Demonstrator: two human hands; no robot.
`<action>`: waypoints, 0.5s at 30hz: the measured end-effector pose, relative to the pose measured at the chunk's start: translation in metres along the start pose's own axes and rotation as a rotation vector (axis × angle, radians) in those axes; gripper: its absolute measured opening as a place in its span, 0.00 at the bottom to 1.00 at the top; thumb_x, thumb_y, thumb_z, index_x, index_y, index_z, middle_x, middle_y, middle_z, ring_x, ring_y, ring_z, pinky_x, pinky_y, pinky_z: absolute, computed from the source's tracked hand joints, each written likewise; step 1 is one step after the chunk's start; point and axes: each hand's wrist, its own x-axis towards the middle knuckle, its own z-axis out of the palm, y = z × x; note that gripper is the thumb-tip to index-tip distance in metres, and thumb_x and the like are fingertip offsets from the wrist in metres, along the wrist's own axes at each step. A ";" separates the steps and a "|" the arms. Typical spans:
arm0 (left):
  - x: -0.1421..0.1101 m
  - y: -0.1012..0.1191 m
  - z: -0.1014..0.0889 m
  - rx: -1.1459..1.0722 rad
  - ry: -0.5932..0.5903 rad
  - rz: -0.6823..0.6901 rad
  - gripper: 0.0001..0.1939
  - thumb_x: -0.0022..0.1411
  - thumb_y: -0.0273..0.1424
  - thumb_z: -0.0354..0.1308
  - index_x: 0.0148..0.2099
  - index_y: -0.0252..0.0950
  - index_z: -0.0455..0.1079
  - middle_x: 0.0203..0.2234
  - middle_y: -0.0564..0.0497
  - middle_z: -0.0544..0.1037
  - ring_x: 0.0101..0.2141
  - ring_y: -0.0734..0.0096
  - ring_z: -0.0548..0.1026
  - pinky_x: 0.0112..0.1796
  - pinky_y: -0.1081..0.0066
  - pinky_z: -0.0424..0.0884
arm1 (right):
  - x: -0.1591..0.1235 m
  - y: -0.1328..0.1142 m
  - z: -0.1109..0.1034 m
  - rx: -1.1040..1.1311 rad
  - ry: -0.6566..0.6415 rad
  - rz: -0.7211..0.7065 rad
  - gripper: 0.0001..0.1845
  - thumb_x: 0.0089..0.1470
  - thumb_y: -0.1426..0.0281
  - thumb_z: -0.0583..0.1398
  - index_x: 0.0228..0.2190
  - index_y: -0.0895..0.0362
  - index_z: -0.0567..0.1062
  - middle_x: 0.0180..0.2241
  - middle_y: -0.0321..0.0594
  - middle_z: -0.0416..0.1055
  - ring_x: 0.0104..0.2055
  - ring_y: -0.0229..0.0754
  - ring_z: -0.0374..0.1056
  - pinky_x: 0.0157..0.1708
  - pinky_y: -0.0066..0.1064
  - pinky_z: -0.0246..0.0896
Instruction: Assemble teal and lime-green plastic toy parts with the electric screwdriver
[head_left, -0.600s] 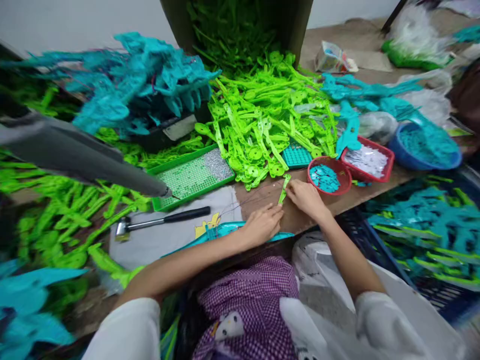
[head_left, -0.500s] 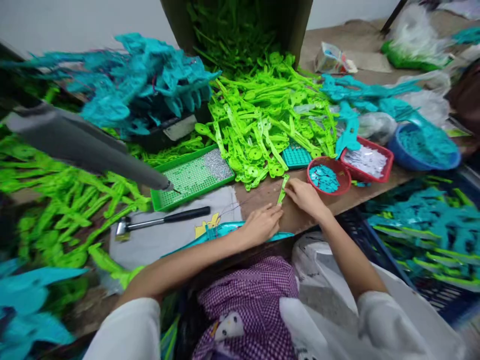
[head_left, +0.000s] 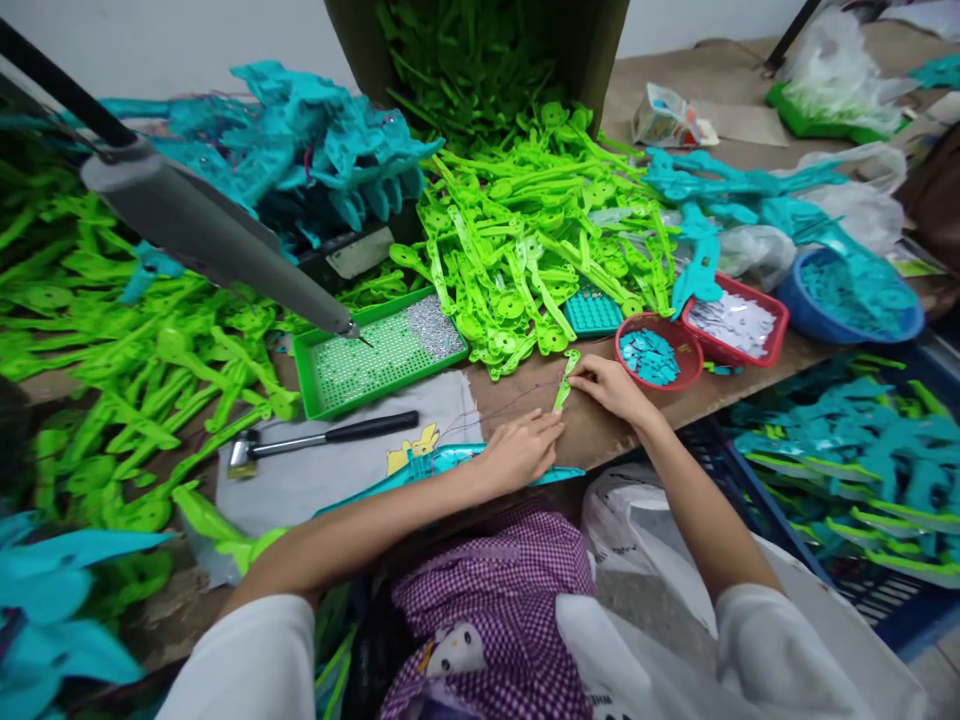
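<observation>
A small, narrow bright-green plastic part stands slightly slanted above the table edge between my hands. My left hand is closed, its fingertips on the part's lower end, and lies over a long turquoise plastic piece. My right hand pinches at the part's right side near its upper end; the fingers hide whatever small thing may be between them. Thin dark wires run beside the left hand. Close to the right hand is a red round bowl of small turquoise pieces.
A grey electric screwdriver hangs at the left, its tip over a green tray of screws. A hammer lies on a grey cloth. Green parts are heaped behind. A blue crate of turquoise and green pieces stands at right.
The hanging screwdriver has swung to the right. Both hands stay at the green part nearly unmoved; the right fingers have shifted slightly left along it.
</observation>
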 end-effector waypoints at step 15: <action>0.032 -0.010 -0.030 -0.233 0.329 -0.232 0.17 0.65 0.32 0.53 0.55 0.34 0.65 0.48 0.42 0.73 0.48 0.61 0.72 0.47 0.63 0.68 | 0.005 -0.003 -0.001 0.008 -0.029 0.144 0.09 0.52 0.65 0.60 0.29 0.58 0.75 0.28 0.39 0.75 0.31 0.40 0.69 0.32 0.29 0.59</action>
